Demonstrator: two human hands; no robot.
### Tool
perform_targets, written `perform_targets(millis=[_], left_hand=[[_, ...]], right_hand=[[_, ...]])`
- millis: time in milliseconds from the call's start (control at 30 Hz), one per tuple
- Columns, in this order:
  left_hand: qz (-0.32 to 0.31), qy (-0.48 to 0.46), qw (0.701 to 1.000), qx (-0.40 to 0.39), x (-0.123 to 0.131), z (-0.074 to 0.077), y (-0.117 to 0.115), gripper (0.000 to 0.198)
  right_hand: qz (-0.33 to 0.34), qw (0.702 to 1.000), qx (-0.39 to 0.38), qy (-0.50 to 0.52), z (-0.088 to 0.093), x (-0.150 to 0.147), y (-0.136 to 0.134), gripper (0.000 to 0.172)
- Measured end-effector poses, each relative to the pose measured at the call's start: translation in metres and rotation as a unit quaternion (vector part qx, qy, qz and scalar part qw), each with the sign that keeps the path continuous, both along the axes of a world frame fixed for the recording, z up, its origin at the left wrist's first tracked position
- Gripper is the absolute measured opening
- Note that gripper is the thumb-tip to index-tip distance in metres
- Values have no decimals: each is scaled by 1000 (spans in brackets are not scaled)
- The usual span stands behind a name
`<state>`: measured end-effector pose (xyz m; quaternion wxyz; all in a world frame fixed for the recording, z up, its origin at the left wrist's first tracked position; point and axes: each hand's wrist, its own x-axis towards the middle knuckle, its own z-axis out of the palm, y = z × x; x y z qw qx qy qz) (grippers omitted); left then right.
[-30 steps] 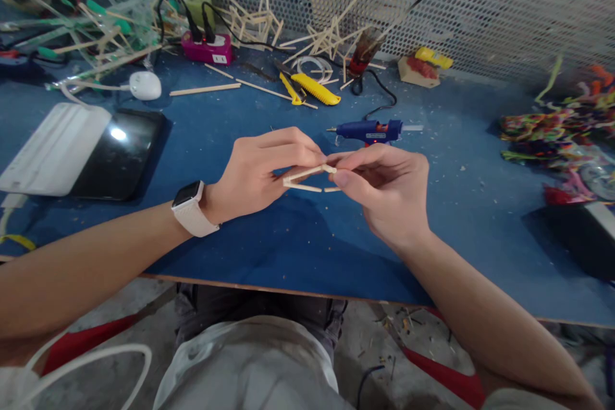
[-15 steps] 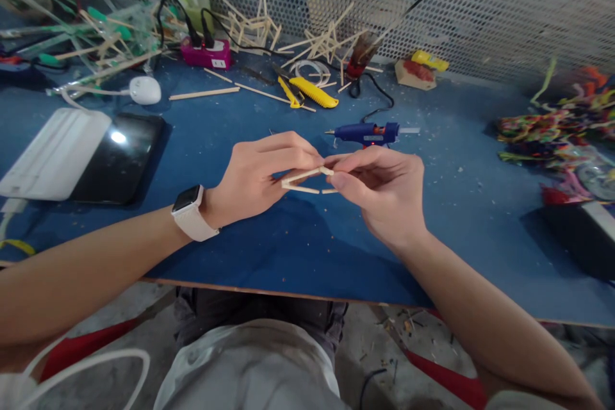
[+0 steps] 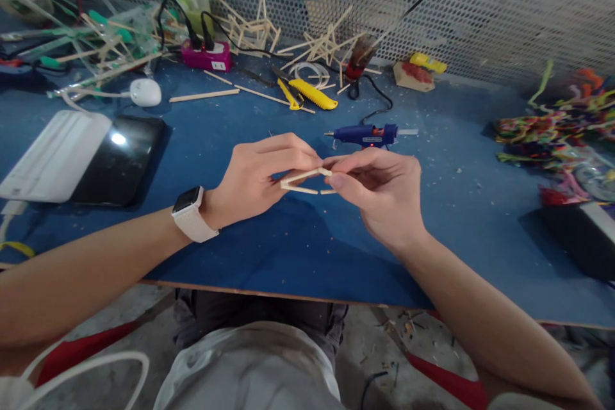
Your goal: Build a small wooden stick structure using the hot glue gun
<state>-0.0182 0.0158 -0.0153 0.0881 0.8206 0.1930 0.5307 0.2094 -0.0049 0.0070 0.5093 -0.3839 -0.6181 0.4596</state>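
Both hands meet above the blue table, holding a small frame of thin wooden sticks point(image 3: 301, 176). My left hand point(image 3: 266, 173) is closed on the frame's left side, fingertips near its upper corner. My right hand point(image 3: 384, 189) pinches the right side between thumb and fingers. Two lower stick ends stand slightly apart, with a small gap between them. Part of the frame is hidden behind the fingers. Just beyond the right hand lies a blue glue gun point(image 3: 368, 134) with a clear glue stick in its back end.
Behind lie a yellow cutter point(image 3: 313, 94), pliers point(image 3: 289, 91), loose sticks point(image 3: 204, 95), stick structures point(image 3: 254, 29) and a pink power strip point(image 3: 206, 56). A black phone point(image 3: 120, 160) and white power bank point(image 3: 52, 154) lie left. Colourful yarn-like strands point(image 3: 542, 138) are piled right. The table's front edge point(image 3: 269, 295) is near my body.
Both hands keep the same grip on the stick frame. Only a very slight shift of the whole view shows.
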Motion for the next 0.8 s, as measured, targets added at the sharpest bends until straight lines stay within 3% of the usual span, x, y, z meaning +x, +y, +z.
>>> perform_targets(millis=[167,800], left_hand=[[-3,2,1000,1,0,0,0,8],[-1,10,1000,7,-1,0,0,10]], right_hand=[[-5,1000,-8,-11,0,0,0,24],[-1,1000,-7,3,0,-1,1,25]])
